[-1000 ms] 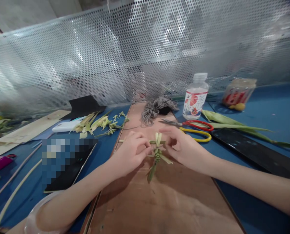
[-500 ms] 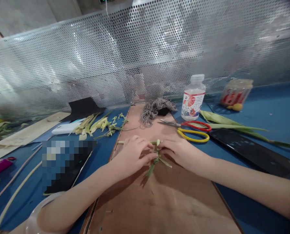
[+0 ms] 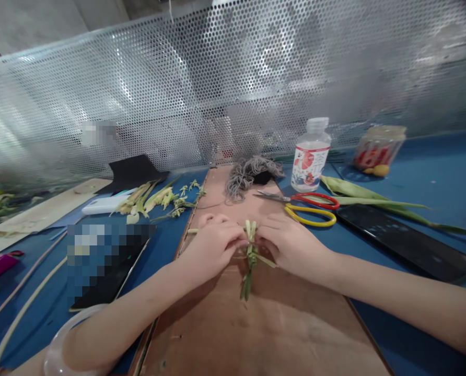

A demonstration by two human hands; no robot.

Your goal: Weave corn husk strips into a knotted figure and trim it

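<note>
Over the wooden board, a small knotted bundle of green leaf strips (image 3: pixel 251 256) is held between my two hands, its tail pointing toward me. My left hand (image 3: pixel 217 244) pinches it from the left, thumb and fingers together, and a pale stalk (image 3: pixel 193 231) pokes out past that hand's far side. On the other side my right hand (image 3: pixel 286 241) has its fingers curled against the bundle near the knot. One short strip sticks out below the right fingers. The fingertips partly cover the knot, so its exact tie is hidden.
Beyond my hands lie scissors (image 3: pixel 311 207) and grey yarn (image 3: pixel 248 175) on the wooden board (image 3: pixel 272 324). To the right are a bottle (image 3: pixel 310 156), a jar (image 3: pixel 380 149), long leaves (image 3: pixel 368 196) and a phone (image 3: pixel 405 243). Leaf scraps (image 3: pixel 158 201) and another phone (image 3: pixel 127 266) sit left.
The leaf bundle now stands more in the open between my fingers, with several pale strip ends showing above the knot. Both hands have shifted slightly and their fingers have closed in around it.
</note>
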